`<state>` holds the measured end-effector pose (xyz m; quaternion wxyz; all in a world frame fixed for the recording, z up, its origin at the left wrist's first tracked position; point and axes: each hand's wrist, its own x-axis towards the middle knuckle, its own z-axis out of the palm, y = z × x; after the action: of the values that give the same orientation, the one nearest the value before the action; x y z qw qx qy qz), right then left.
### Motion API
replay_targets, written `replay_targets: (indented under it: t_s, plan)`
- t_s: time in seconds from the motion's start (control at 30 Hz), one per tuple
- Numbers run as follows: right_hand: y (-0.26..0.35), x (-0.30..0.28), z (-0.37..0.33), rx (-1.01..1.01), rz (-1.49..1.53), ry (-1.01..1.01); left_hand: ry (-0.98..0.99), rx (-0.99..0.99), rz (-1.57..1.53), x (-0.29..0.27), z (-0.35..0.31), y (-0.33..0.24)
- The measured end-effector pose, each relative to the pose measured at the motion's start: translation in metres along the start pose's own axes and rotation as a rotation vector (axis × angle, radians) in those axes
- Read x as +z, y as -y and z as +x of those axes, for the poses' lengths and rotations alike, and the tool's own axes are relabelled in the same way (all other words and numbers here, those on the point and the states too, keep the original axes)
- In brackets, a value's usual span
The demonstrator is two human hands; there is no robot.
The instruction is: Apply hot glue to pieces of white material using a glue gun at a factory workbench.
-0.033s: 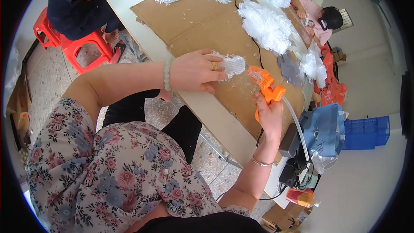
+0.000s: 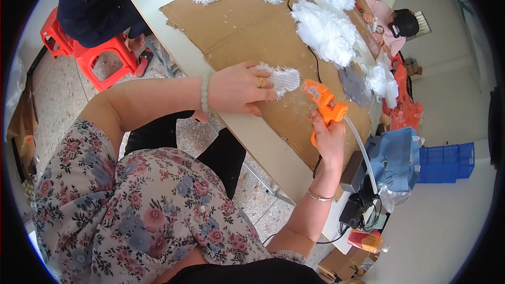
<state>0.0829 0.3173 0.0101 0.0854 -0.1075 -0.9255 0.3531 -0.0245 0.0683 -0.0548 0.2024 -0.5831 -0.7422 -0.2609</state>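
My left hand (image 2: pixel 239 90) lies with its fingers stretched out on a small white fringed piece of fabric (image 2: pixel 285 80), against the cardboard sheet (image 2: pixel 247 34). Part of the fabric is hidden under the fingers. My right hand (image 2: pixel 330 139) is wrapped round the handle of an orange hot glue gun (image 2: pixel 326 102). Its nozzle end points toward the fabric's right edge, a small gap apart. From the back of the gun a long whitish glue stick (image 2: pixel 361 150) curves down. Loose white threads dot the cardboard.
Fluffy white piles (image 2: pixel 326 31) lie farther back on the table, beside grey flat pieces (image 2: pixel 353 85). A black cord (image 2: pixel 316 63) crosses the cardboard. At right are a blue bag (image 2: pixel 394 158), red plastic bag (image 2: pixel 405 100) and black power adapters (image 2: pixel 351 213). Other people sit around the table.
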Motion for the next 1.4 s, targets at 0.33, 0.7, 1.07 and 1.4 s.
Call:
replay_targets:
  t_s: [0.33,0.7,1.07,1.4]
  plan:
    - [-0.005,0.011,0.020,-0.035,-0.155,-0.033,0.148,-0.082,-0.004,0.004,-0.001,-0.006]
    - [-0.004,0.009,0.022,0.006,-0.115,0.025,0.126,-0.090,0.015,0.001,0.002,-0.011]
    - [0.002,0.007,0.020,0.050,-0.090,0.062,0.106,-0.116,0.001,0.004,-0.003,-0.010]
    - [0.005,0.007,0.019,0.064,-0.069,0.056,0.093,-0.115,-0.017,0.005,-0.001,-0.010]
